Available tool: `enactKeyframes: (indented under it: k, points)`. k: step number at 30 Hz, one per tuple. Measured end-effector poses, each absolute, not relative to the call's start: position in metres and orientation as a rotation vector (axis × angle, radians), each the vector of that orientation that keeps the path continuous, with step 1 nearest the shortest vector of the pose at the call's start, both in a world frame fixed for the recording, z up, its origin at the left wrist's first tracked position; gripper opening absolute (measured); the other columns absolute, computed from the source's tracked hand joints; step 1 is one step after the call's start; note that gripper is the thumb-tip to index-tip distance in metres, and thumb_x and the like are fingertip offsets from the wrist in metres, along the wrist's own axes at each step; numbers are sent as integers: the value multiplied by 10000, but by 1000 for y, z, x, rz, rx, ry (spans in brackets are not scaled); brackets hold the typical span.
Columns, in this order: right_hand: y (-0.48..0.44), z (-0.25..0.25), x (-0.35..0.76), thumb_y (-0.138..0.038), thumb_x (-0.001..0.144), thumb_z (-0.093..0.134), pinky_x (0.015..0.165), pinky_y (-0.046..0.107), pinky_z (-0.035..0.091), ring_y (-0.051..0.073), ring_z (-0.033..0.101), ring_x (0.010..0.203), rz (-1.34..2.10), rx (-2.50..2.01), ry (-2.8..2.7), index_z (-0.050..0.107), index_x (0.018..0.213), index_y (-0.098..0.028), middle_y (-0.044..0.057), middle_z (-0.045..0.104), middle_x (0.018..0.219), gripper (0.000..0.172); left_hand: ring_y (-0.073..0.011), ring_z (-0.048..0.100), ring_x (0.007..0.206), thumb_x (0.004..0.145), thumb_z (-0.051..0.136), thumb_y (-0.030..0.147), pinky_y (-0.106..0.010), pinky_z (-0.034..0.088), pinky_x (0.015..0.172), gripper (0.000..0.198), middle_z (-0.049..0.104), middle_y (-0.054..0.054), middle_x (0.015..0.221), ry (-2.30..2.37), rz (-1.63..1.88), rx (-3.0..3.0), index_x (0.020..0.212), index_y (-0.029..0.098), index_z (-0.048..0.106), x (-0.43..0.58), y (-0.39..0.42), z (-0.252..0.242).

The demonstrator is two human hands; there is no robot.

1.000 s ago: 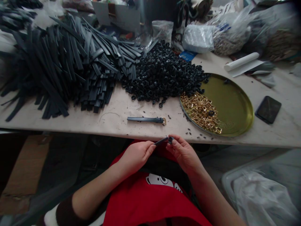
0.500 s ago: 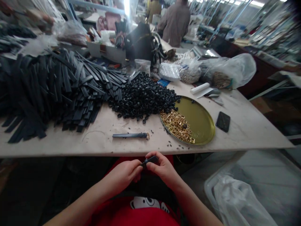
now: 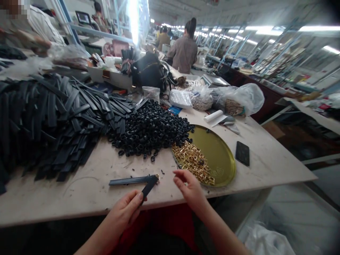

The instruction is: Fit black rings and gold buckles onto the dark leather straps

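My left hand pinches one end of a dark strap that slants up over the table's front edge. A finished strap with a gold buckle lies flat just beyond it. My right hand hovers above the table with fingers curled loosely and nothing visible in them, close to the gold buckles heaped in a round brass tray. A mound of black loops sits behind the flat strap.
A big pile of black straps covers the table's left side. A dark phone lies right of the tray. Plastic bags, a paper roll and a black bag crowd the back. Other people work at benches beyond. A white bag sits below right.
Both hands rose from my lap to the table. My right hand let go of the strap and reached toward the tray; the left kept the strap. The camera tilted up.
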State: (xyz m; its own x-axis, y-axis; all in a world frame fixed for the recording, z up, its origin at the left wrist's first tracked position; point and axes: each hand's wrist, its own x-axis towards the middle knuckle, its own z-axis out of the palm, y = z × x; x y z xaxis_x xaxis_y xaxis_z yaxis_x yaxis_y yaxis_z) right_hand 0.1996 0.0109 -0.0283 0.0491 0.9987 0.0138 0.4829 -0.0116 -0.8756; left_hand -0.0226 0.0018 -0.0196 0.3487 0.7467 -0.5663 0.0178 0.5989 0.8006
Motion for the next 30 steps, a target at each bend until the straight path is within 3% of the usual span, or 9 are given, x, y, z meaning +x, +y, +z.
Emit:
enactKeyframes:
  k: [2,5,12,16,18,23,30]
  points:
    - [43,-25,229,-270,829,470,738,309,418,179,533,800,535,-1750,-1660,580,928,-168,65,573,867,180,-38,312,374,779,490,523,-149,184,366,353,473,66,514,1092,525,702,787,170,494,-19,6,-20]
    - [83,-22,249,-194,817,467,773,304,408,187,540,836,276,-1954,-1975,594,933,-158,85,569,919,176,-36,373,416,823,439,491,-155,243,408,352,566,20,623,1026,503,741,768,149,504,-11,9,-19]
    - [108,-27,237,-101,800,452,706,291,400,208,553,799,130,-2075,-2285,606,823,-129,129,588,846,158,-48,278,372,814,407,518,-175,180,394,400,379,73,418,1033,390,863,691,148,494,-6,10,-15]
    - [97,-19,238,-68,819,394,731,288,396,198,551,825,110,-2047,-2216,598,827,-133,126,604,854,215,-47,301,391,787,434,494,-183,219,411,344,462,58,526,1084,471,956,721,158,465,-3,9,-6]
    - [84,-11,229,-154,846,405,722,275,408,177,555,810,292,-1917,-2080,593,851,-148,92,613,850,188,-53,326,413,785,444,471,-190,252,428,314,470,56,575,1119,553,1054,769,159,471,-2,11,1]
    - [28,4,174,-350,772,516,516,229,378,105,482,549,1215,-1406,-1408,559,788,-174,-14,555,633,181,-83,384,502,800,464,429,-206,319,490,289,461,43,612,1197,694,1294,816,147,524,4,12,13]
    - [-13,-7,134,-356,724,546,462,210,301,72,373,466,1556,-1314,-1121,486,722,-184,-69,437,527,183,-135,507,683,812,477,399,-234,405,643,260,565,5,711,1298,793,1446,831,151,551,0,-10,11]
